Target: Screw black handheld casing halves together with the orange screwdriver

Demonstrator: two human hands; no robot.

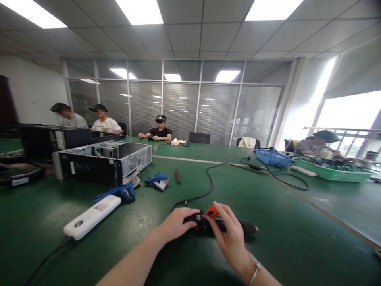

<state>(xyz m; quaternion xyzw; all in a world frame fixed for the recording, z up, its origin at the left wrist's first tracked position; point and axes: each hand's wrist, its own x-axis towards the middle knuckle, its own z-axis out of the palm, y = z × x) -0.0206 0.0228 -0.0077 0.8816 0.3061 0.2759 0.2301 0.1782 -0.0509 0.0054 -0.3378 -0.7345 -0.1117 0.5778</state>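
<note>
A black corded power tool, which looks like an electric screwdriver point(247, 227), lies on the green table with its narrow tip toward the right. My left hand point(177, 224) is closed around its cord end, thumb and fingers on the body. My right hand point(230, 235) pinches a small orange piece point(212, 211) at the middle of the tool. Whether that piece is attached to the body or loose, I cannot tell. From the left end a black cord point(212, 180) runs back across the table. My fingers hide part of the body.
An opened computer case point(92, 169) stands at left, near blue gloves point(156, 179) and a white power strip point(92, 217). A brown bar point(177, 176) lies ahead. A blue basket point(274, 158) and green basket point(336, 171) sit at right. Several people sit around the table.
</note>
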